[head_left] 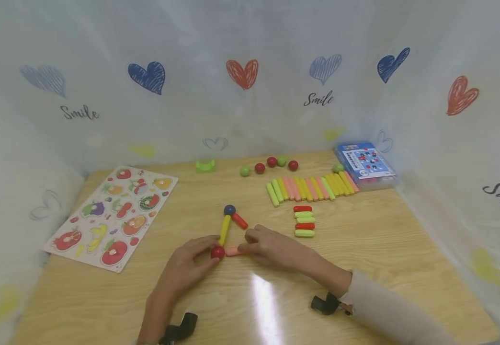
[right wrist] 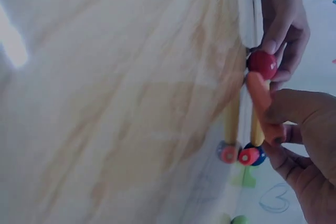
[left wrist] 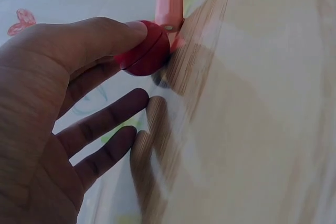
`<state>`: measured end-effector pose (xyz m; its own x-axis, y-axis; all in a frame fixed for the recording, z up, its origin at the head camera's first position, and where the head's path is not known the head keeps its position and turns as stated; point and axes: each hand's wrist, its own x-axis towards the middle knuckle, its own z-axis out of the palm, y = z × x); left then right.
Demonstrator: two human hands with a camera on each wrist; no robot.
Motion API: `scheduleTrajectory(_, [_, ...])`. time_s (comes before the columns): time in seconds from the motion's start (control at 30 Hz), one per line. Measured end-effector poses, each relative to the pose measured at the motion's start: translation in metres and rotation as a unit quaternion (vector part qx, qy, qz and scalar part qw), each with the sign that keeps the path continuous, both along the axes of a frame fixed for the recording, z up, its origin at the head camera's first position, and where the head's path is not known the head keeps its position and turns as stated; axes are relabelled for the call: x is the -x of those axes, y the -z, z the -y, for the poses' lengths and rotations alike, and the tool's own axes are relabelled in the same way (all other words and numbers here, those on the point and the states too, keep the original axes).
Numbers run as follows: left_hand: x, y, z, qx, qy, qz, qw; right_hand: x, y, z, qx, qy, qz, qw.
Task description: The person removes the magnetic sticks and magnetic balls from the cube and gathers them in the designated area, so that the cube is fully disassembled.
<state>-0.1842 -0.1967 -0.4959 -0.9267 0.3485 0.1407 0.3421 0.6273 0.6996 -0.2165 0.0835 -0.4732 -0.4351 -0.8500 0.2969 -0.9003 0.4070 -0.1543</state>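
Between thumb and fingers, my left hand holds a red ball low over the wooden table. My right hand pinches a pink rod, its near end right at the red ball. From that ball a yellow rod runs away from me to a dark blue ball. A short red rod slants from the blue ball toward my right hand. In the left wrist view the pink rod shows a small pale disc in its end, and the other left fingers are spread.
Yellow, pink and green rods lie in a row at the back right, with short red and green rods stacked nearer. Loose balls, a green curved piece and a blue box stand behind. A fruit board lies left.
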Motion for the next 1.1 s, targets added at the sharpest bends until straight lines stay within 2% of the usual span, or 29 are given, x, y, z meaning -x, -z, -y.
scheduleTrajectory(0.07, [0.0, 0.0, 0.001, 0.004, 0.002, -0.014, 0.9999, -0.003, -0.001, 0.001, -0.003, 0.003, -0.012, 0.9999])
scheduleTrajectory(0.13, [0.001, 0.001, 0.001, 0.002, 0.003, -0.02, 0.9998, -0.006, 0.0, -0.001, 0.002, 0.019, -0.001, 0.9998])
scheduleTrajectory(0.23, [0.002, 0.002, 0.001, -0.001, 0.005, -0.019, 0.9998, -0.009, 0.002, -0.008, 0.012, 0.07, 0.018, 0.9973])
scheduleTrajectory(0.37, [0.002, 0.001, 0.001, 0.003, -0.005, -0.017, 0.9998, -0.005, 0.002, -0.017, 0.022, 0.154, 0.034, 0.9873])
scheduleTrajectory(0.43, [0.002, 0.0, 0.002, 0.004, -0.011, -0.016, 0.9998, -0.001, 0.001, -0.019, 0.021, 0.18, 0.029, 0.983])
scheduleTrajectory(0.57, [0.001, 0.0, 0.003, -0.005, -0.013, -0.017, 0.9998, 0.011, -0.001, -0.023, 0.02, 0.219, 0.027, 0.9752])
scheduleTrajectory(0.73, [0.001, 0.002, 0.004, -0.009, -0.016, -0.008, 0.9998, 0.032, -0.002, -0.019, 0.02, 0.255, 0.019, 0.9666])
scheduleTrajectory(0.87, [0.0, 0.002, 0.003, -0.014, -0.019, -0.004, 0.9997, 0.052, -0.001, -0.014, -0.009, 0.286, 0.026, 0.9578])
scheduleTrajectory(1.0, [0.0, 0.003, 0.001, -0.019, -0.017, -0.005, 0.9997, 0.073, 0.003, -0.011, -0.04, 0.302, -0.006, 0.9525])
scheduleTrajectory(1.1, [0.0, 0.001, 0.001, -0.015, -0.021, 0.0, 0.9997, 0.082, 0.004, -0.012, -0.036, 0.311, -0.025, 0.9492])
